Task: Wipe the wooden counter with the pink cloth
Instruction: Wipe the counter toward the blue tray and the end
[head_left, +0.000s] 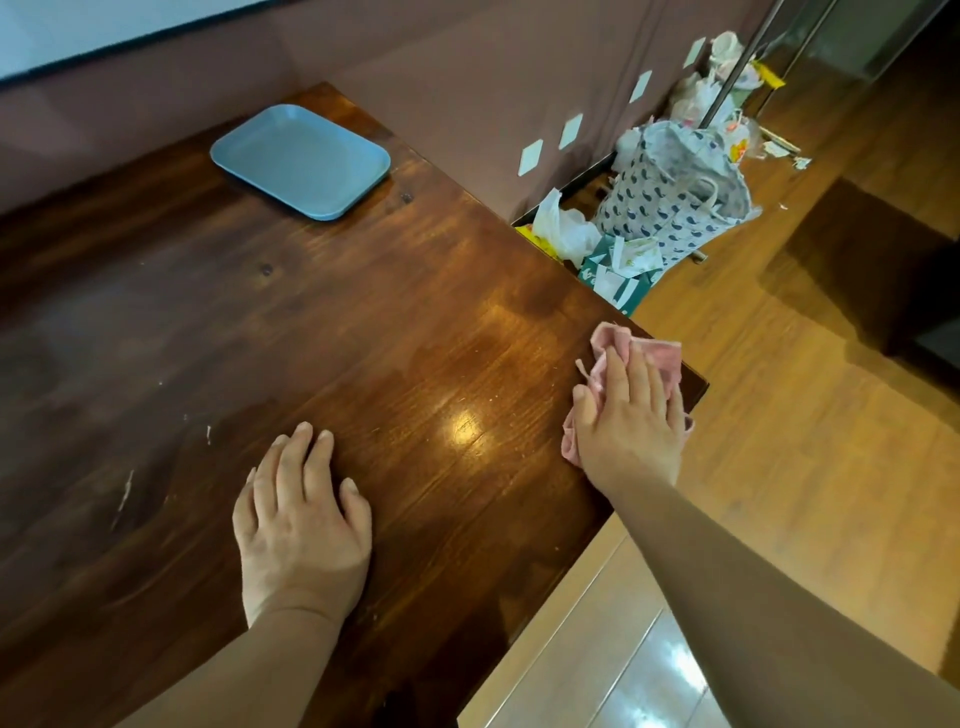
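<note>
On the wooden counter (249, 312) lay 1 blue tray (300, 160), far back near the wall. Nearer, the left hand (301, 525) rested flat, fingers relaxed, grasping nothing. At the counter's right edge, the right hand (631, 415) pressed 1 pink cloth (660, 353) with straight fingers; the bunched cloth ran front to back, mostly hidden beneath the palm.

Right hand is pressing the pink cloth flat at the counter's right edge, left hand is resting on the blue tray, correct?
Not quite. The head view shows the left hand resting flat on the bare wooden counter, well apart from the blue tray, which sits near the far wall. The rest holds: the right hand presses the pink cloth at the counter's right edge.
</note>
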